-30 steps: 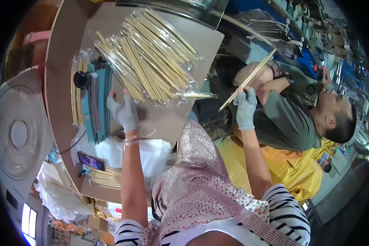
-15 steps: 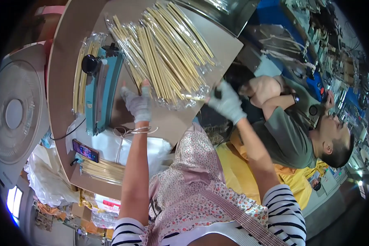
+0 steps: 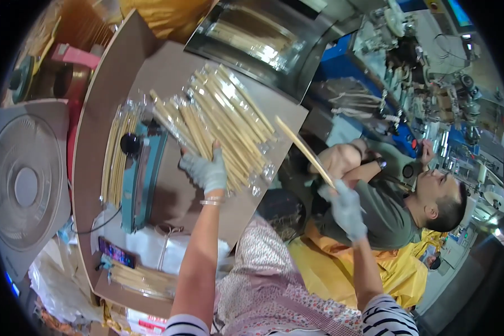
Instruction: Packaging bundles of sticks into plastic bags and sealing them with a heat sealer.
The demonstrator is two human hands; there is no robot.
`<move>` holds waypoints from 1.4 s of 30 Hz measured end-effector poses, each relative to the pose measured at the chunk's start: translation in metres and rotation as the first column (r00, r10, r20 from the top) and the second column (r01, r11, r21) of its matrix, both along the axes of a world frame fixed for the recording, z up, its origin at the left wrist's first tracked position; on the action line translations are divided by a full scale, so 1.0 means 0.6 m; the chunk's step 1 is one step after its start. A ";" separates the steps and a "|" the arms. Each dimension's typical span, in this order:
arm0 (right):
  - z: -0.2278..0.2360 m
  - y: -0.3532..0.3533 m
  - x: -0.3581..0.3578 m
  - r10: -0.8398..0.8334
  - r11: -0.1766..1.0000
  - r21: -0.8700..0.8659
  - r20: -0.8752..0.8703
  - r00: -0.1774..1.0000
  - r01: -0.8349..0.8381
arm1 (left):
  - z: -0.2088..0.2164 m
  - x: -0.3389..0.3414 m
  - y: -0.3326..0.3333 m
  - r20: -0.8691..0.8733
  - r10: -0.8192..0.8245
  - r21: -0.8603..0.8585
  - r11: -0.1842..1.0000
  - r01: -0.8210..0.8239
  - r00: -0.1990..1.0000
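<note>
A fanned pile of pale wooden sticks in clear plastic sleeves lies on the brown table. My left hand, in a pale glove, is at the pile's near left edge, its thumb and fingers apart. Out to the right, beyond the table edge, my gloved right hand is closed round the lower end of a slim bundle of wooden sticks. That bundle slants up and leftward; how many sticks are in it I cannot tell. Left of the pile stands a teal bag sealer with a black knob.
More wrapped sticks lie beyond the sealer, by the table's raised side. Nearer me are white plastic bags and a phone. A shiny metal box stands at the back. A fan is at left; a seated co-worker sits close at right.
My right hand has moved right and down, away from the pile, bringing out the stick bundle. My left hand has shifted right along the pile's near edge. The view has tilted, showing more of the metal box.
</note>
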State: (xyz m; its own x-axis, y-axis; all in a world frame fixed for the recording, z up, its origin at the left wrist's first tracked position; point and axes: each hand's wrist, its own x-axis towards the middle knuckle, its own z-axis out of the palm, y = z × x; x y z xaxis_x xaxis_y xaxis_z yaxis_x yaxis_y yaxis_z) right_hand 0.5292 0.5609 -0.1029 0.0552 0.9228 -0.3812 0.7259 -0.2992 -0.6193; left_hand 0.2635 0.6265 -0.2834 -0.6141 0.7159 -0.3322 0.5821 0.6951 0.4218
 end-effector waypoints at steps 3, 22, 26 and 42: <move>-0.158 0.122 -0.027 0.127 0.900 0.370 0.284 0.950 -0.231 | -0.004 0.027 0.003 0.103 0.036 -0.008 0.999 -0.035 0.994; -0.452 0.753 0.002 0.235 0.876 0.051 0.823 0.517 -0.479 | -0.078 -0.039 -0.001 -0.177 -0.090 0.487 0.857 0.167 0.980; -0.406 0.683 -0.103 0.405 0.913 -0.175 0.510 0.759 -0.369 | -0.057 -0.060 -0.009 -0.117 -0.073 0.523 0.844 0.124 0.990; -0.259 0.238 -0.166 0.299 0.949 -0.171 0.211 0.931 -0.266 | 0.183 -0.006 -0.020 0.557 0.123 0.469 0.770 -0.433 0.822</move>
State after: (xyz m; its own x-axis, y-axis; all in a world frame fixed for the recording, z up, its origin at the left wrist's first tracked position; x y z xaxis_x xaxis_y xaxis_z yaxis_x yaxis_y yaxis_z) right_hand 0.4298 0.7036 -0.2583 -0.0981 0.8528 -0.5130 0.9106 -0.1310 -0.3919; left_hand 0.2601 0.6144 -0.1735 -0.6911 0.6838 -0.2343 0.0208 0.3428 0.9392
